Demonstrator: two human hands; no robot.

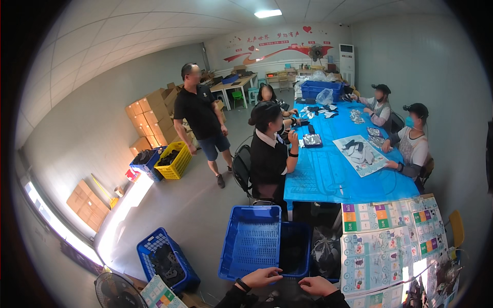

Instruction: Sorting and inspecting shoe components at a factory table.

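At the bottom edge, my left hand [263,277] is at the near rim of an empty-looking blue plastic crate [250,244], fingers stretched loosely to the right. Whether it touches the rim I cannot tell. My right hand [316,286] is a little to the right, palm down, its fingers spread and nothing visible in them. Between and beyond the hands stands a second, darker blue crate [303,251], partly covered by the first one. Right of it is a clear plastic bag with dark contents [326,251].
Printed sheets [377,256] cover a surface at my right. A long blue-covered table [321,187] lies ahead, with several people seated around it. One person stands [197,110] at the left. Another blue crate with dark pieces [167,262] and a fan [118,291] are lower left.
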